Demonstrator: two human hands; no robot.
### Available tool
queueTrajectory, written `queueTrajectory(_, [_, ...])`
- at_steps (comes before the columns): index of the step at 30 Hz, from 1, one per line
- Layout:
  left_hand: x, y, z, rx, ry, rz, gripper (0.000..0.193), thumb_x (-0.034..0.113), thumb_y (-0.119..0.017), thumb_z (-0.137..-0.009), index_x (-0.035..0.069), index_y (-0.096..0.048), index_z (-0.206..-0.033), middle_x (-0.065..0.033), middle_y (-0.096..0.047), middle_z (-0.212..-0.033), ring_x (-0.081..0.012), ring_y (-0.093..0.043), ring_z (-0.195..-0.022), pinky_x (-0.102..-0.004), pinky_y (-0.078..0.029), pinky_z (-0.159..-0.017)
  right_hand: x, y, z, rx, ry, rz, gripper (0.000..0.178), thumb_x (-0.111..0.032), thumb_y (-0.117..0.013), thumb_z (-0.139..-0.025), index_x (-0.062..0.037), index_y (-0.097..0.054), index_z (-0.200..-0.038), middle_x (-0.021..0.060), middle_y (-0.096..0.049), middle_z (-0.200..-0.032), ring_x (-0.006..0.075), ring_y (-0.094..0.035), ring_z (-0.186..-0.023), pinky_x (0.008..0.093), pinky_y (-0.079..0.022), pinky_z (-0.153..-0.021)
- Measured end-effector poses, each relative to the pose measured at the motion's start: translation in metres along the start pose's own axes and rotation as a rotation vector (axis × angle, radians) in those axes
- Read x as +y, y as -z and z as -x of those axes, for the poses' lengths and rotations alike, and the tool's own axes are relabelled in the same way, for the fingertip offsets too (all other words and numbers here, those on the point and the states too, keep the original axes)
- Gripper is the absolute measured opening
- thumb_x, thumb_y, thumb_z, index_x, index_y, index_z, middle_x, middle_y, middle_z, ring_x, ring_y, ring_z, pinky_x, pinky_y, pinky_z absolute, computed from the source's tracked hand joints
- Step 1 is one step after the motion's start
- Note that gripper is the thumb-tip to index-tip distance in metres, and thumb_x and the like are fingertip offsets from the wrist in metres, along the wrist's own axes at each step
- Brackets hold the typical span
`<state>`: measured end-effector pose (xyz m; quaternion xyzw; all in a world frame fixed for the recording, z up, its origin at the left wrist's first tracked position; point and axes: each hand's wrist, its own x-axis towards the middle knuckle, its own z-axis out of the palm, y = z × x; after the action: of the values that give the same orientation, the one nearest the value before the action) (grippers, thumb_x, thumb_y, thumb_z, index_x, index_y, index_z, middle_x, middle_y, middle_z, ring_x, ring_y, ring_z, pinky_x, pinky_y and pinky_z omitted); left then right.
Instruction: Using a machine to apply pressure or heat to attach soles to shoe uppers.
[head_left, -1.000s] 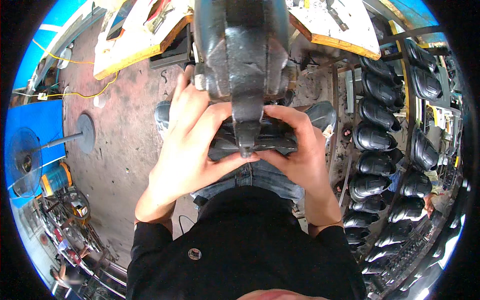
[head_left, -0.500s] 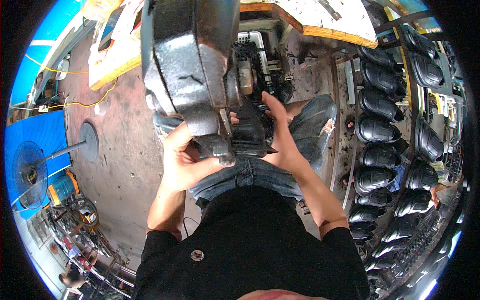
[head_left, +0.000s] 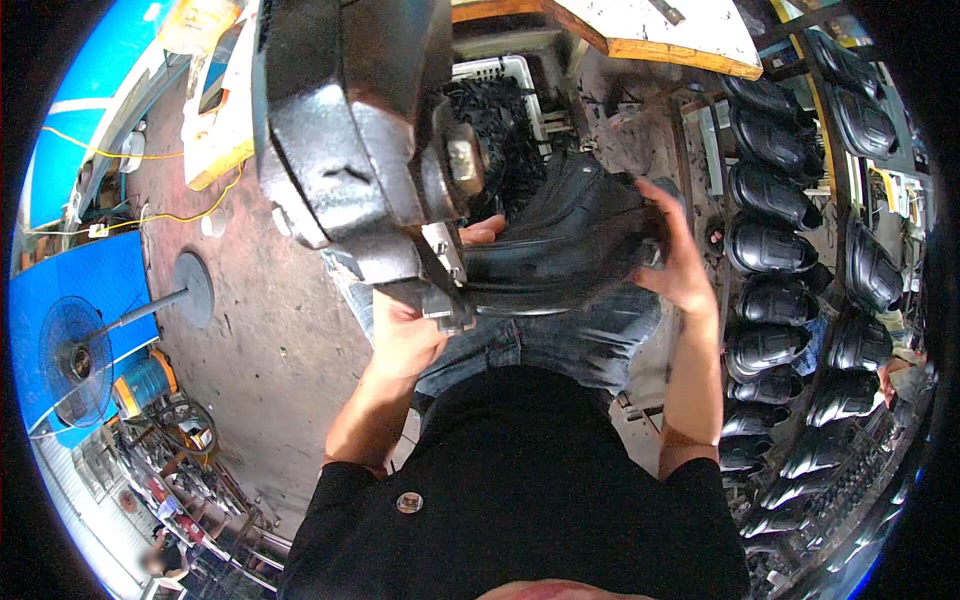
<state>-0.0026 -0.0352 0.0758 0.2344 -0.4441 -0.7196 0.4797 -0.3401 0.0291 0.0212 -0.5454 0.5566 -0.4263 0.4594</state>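
Note:
A black shoe [head_left: 565, 255] lies crosswise in front of my body, its left end tucked beside the dark metal head of a machine [head_left: 345, 150]. My left hand [head_left: 408, 340] holds that left end; the machine head covers much of the hand, and a few fingers show above the shoe. Around the shoe's right end curls my right hand [head_left: 675, 255], thumb below and fingers above. The narrow metal tip [head_left: 445, 300] of the machine hangs right over my left hand; whether it touches the shoe I cannot tell.
Behind the shoe, a white basket [head_left: 525, 85] holds black scraps. White-topped tables [head_left: 680, 55] stand ahead and at the left. Racks of black shoes [head_left: 770, 245] line the right side. A standing fan [head_left: 80, 355] and a yellow cable [head_left: 130, 157] are at the left.
The shoe has come out to the right of the machine head and now shows along its length. My right hand has moved right with its end. The whole view has shifted slightly.

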Motion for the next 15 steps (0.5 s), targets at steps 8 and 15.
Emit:
queueTrajectory(8, [-0.008, -0.007, 0.012, 0.099, 0.119, 0.376, 0.068, 0.015, -0.078, -0.091, -0.002, -0.046, -0.148, -0.0225, -0.053, -0.149, -0.0351, -0.052, -0.138, -0.0513, -0.041, -0.116, -0.078, 0.037, -0.005, 0.218, 0.223, 0.119, 0.123, 0.002, -0.089, -0.045, -0.0029, -0.036, -0.156, 0.0162, -0.045, -0.157, 0.0291, -0.047, -0.14, 0.0413, -0.035, -0.118])
queueTrajectory(15, [-0.04, 0.026, 0.04, 0.313, 0.284, 0.699, 0.045, 0.003, -0.075, -0.089, 0.0, -0.06, -0.131, -0.0157, -0.068, -0.128, -0.0277, -0.067, -0.116, -0.0444, -0.055, -0.1, -0.094, 0.041, -0.002, 0.169, 0.213, -0.246, 0.139, -0.006, -0.089, -0.046, -0.0023, -0.015, -0.164, 0.0288, -0.035, -0.16, 0.0378, -0.039, -0.147, 0.0467, -0.03, -0.122])
